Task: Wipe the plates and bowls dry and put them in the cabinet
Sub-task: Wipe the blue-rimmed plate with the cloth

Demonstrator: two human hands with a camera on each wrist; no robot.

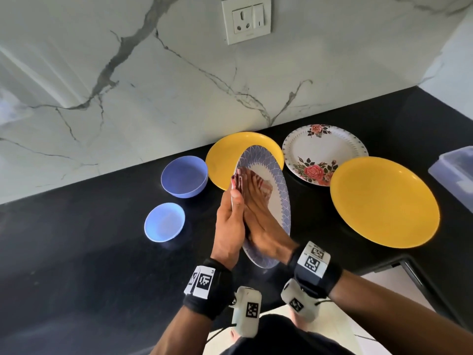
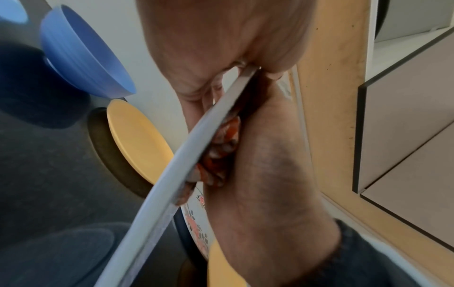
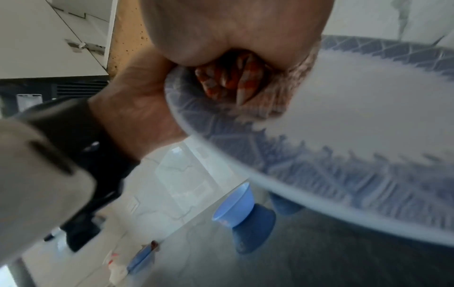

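Note:
A white plate with a blue patterned rim (image 1: pixel 280 201) stands tilted on edge above the black counter (image 1: pixel 89 252). My left hand (image 1: pixel 230 221) grips its near-left rim, thumb in front and fingers behind. My right hand (image 1: pixel 263 221) lies flat on the plate's face, its straight fingers pressing a red-and-white cloth (image 1: pixel 267 193) against it. In the left wrist view the plate edge (image 2: pixel 172 165) runs diagonally, with the cloth (image 2: pixel 218 159) bunched under the right hand (image 2: pixel 265 174). From the right wrist, the cloth (image 3: pixel 228 83) sits under the palm on the plate (image 3: pixel 356 116).
On the counter lie two yellow plates (image 1: pixel 222 160) (image 1: pixel 384 201), a floral plate (image 1: pixel 322 152) and two blue bowls (image 1: pixel 184 176) (image 1: pixel 164 222). A clear plastic box (image 1: pixel 453 172) sits far right. A marble wall with a socket (image 1: pixel 245 19) rises behind. Cabinet panels (image 2: pixel 405 116) show overhead.

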